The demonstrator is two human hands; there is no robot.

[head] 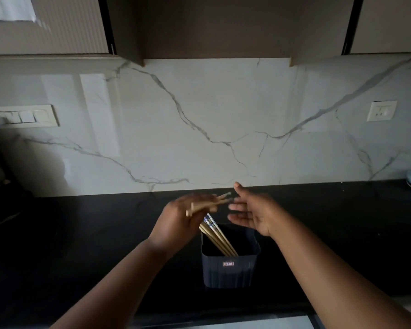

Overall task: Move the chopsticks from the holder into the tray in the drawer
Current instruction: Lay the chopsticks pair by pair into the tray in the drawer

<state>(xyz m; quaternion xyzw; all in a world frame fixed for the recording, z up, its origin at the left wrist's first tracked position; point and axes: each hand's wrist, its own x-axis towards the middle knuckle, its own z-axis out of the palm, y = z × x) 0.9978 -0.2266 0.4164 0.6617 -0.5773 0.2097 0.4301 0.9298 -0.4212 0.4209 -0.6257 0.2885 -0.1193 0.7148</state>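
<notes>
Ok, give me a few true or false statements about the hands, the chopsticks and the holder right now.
1. The left hand grips a bunch of chopsticks. True.
2. The right hand holds chopsticks too. False: it is open and holds nothing.
3. The holder is empty. False: chopsticks still lean inside it.
4. The holder stands on the black counter. True.
5. The holder is white. False: it is dark.

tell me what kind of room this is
Most likely a home kitchen: a black countertop runs under wall cabinets, backed by a marble-look splashback with switch plates, and a dark holder of chopsticks stands on the counter.
</notes>
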